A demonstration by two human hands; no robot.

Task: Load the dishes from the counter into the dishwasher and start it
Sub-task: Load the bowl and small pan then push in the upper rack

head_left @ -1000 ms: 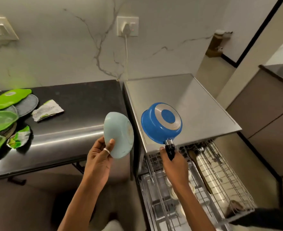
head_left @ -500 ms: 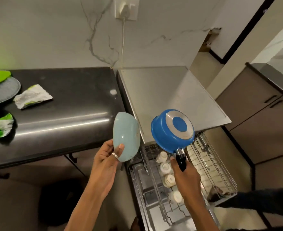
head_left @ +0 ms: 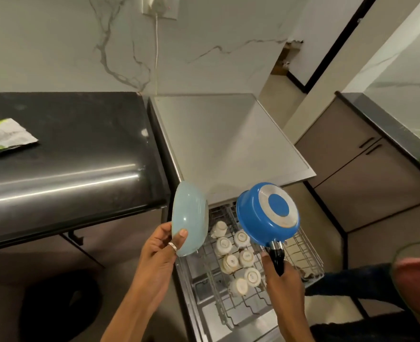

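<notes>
Marble-veined wall runs behind a black counter [head_left: 68,144], with the steel-topped dishwasher [head_left: 228,144] standing just beside it on the right. A crumpled wrapper [head_left: 4,137] lies at the counter's far left. The dishwasher's wire rack [head_left: 305,253] is pulled out, and a cluster of small white cups [head_left: 231,262] sits upside down in it.

Both hands are apart, each busy. The left hand [head_left: 159,253] grips a pale blue bowl [head_left: 190,218] by its lower rim, the bowl turned on edge and held in the air near the dishwasher's front left corner. The right hand [head_left: 283,277] is wrapped round the black handle of a blue saucepan [head_left: 268,215], which is tipped with its underside facing up, held in the air over the rack and cups.
</notes>
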